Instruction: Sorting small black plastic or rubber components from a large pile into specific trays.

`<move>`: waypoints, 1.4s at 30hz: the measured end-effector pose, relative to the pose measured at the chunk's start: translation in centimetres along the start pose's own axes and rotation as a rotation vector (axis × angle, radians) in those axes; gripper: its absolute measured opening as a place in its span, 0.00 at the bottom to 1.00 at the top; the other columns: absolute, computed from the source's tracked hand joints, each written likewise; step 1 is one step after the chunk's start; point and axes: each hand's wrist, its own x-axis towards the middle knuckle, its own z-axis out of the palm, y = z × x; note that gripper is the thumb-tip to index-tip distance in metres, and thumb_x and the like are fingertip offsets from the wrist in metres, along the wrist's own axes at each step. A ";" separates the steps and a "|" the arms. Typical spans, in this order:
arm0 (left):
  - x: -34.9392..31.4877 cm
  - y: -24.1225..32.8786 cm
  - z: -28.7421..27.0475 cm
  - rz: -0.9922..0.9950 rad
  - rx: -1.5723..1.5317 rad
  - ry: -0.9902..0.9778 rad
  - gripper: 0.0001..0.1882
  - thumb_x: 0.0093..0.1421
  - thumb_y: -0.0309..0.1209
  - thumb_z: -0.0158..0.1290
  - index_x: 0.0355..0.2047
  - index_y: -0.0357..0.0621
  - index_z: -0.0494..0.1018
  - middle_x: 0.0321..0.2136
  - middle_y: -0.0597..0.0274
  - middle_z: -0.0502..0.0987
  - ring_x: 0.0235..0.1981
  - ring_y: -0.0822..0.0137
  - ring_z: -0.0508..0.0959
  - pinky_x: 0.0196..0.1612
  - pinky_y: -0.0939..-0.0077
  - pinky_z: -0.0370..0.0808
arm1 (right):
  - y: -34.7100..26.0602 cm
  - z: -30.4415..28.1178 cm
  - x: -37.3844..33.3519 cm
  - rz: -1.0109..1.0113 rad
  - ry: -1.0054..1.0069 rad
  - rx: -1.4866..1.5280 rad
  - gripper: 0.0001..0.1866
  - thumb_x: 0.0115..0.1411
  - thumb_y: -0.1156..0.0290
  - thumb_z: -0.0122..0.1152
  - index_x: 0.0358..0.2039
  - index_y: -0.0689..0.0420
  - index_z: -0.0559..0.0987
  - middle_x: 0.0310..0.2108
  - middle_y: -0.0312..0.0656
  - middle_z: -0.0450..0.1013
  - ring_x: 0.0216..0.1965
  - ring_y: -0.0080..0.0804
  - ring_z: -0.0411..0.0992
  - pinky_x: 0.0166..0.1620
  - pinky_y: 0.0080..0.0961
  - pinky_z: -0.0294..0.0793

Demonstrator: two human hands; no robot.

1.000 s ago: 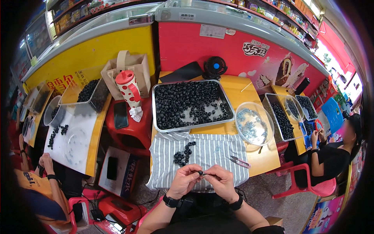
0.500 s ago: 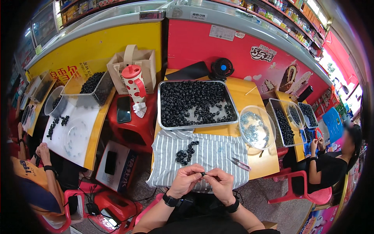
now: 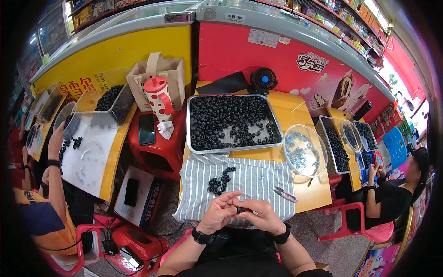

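Note:
At the near edge of the striped grey cloth point(image 3: 249, 180), my left hand point(image 3: 220, 213) and my right hand point(image 3: 260, 216) meet. Their fingertips pinch a small black ring-like part point(image 3: 239, 210), mostly covered by the fingers. Just beyond my left hand lies a loose group of black parts point(image 3: 217, 186) on the cloth. Pink-handled thread snips point(image 3: 286, 195) rest to the right of my right hand. A metal tray point(image 3: 235, 149) full of black parts stands behind the cloth. Beside it sits a round clear tub point(image 3: 324, 159) holding small pale-blue pieces.
Behind the tray stand a black fan point(image 3: 263, 80) and a dark flat sheet point(image 3: 223, 85). On a red stool point(image 3: 154, 161) at left are a phone point(image 3: 146, 129) and a spotted tumbler point(image 3: 159, 99). Co-workers sit at tables on both sides.
My hands have come closer together, and the right fingers now cover more of the black part. The left co-worker's hand has lifted toward a clear bowl.

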 end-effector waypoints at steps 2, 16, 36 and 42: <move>0.1 -0.1 -0.2 -0.017 -0.009 -0.017 0.26 0.58 0.18 0.53 0.58 0.36 0.64 0.39 0.55 0.77 0.32 0.73 0.78 0.31 0.86 0.75 | 0.5 0.3 -0.1 -0.025 0.018 -0.008 0.15 0.53 0.77 0.65 0.43 0.62 0.78 0.33 0.46 0.78 0.34 0.34 0.78 0.37 0.24 0.75; 0.5 -0.8 0.9 -0.017 0.162 0.030 0.25 0.58 0.24 0.58 0.56 0.33 0.67 0.41 0.47 0.77 0.38 0.60 0.80 0.38 0.74 0.78 | 1.6 -1.0 -1.9 -0.107 0.160 0.096 0.09 0.57 0.74 0.61 0.38 0.61 0.76 0.28 0.46 0.74 0.31 0.40 0.76 0.32 0.29 0.72; -0.1 -0.2 -0.1 -0.093 0.210 -0.152 0.06 0.59 0.23 0.55 0.35 0.33 0.78 0.35 0.50 0.76 0.37 0.61 0.77 0.40 0.74 0.74 | 1.7 -4.7 2.9 -0.062 0.072 -0.418 0.10 0.52 0.79 0.62 0.36 0.60 0.78 0.35 0.44 0.73 0.31 0.39 0.74 0.35 0.30 0.75; -0.2 -0.2 -0.8 -0.110 0.164 -0.092 0.07 0.60 0.23 0.55 0.36 0.32 0.78 0.35 0.51 0.77 0.38 0.62 0.78 0.42 0.73 0.74 | 2.4 1.3 10.9 -0.442 -0.228 -0.745 0.15 0.44 0.77 0.62 0.37 0.59 0.79 0.38 0.41 0.73 0.41 0.40 0.69 0.44 0.32 0.71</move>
